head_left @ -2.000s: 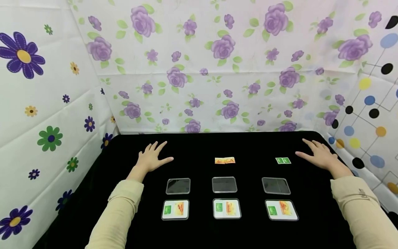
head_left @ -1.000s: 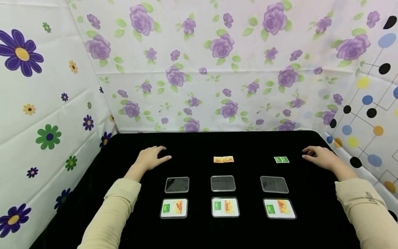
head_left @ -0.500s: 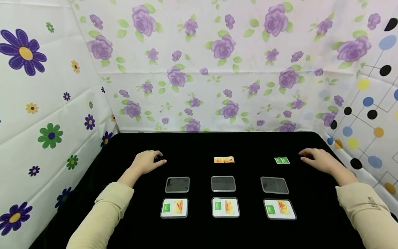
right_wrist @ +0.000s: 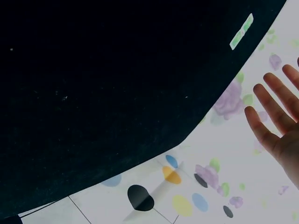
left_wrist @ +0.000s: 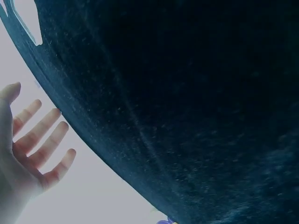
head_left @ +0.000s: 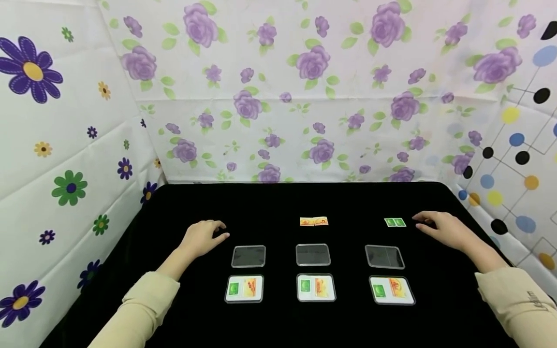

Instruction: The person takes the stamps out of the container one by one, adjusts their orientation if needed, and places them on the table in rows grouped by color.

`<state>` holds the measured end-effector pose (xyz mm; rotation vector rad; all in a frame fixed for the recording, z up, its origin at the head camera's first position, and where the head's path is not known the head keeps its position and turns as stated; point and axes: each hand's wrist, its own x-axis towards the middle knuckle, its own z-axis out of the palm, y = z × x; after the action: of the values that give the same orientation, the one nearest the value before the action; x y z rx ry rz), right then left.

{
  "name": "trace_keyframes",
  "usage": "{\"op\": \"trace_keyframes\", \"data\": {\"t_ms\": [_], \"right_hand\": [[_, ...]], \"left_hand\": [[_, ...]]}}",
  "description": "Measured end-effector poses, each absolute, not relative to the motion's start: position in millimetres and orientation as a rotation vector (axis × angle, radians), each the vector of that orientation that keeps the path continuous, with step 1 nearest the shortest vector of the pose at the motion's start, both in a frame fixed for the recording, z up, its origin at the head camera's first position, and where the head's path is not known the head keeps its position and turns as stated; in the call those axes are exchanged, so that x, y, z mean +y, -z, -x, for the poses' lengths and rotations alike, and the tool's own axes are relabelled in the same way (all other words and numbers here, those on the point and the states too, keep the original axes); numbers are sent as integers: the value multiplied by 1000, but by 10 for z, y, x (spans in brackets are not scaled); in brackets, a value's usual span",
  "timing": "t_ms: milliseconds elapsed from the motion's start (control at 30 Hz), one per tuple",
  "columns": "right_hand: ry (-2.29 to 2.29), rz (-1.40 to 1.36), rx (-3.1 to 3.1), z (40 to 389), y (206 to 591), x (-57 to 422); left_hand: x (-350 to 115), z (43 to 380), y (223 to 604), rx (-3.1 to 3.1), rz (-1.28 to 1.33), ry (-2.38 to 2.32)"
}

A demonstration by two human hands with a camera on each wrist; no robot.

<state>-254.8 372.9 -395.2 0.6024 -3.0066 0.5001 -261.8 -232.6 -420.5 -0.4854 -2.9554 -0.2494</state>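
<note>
In the head view, the pair of green cards (head_left: 400, 222) lies at the far right of the desk (head_left: 270, 203), just left of the right hand (head_left: 444, 229), its long axis running left to right, end towards the fingertips. The right hand is the nearer by far; its fingers are loosely bent, holding nothing. The left hand (head_left: 201, 239) is likewise relaxed and empty, well apart from the pair of orange cards (head_left: 321, 221) near the middle. Nothing stands between the right hand and the green pair; three clear cases (head_left: 313, 255) and three filled cases (head_left: 304, 297) lie in rows nearer the person.

The left wrist view shows parted, slightly bent fingers with nothing in them.

The right wrist view shows spread, empty fingers, the green pair near the desk's edge.
</note>
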Motion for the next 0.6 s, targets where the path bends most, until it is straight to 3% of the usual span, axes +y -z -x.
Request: {"op": "trace_keyframes", "data": {"t_ms": [600], "right_hand": [[-379,-821,-2823,2304,3871,3446]], "left_hand": [[-2308,2189,4300,-2827,549,250]]}}
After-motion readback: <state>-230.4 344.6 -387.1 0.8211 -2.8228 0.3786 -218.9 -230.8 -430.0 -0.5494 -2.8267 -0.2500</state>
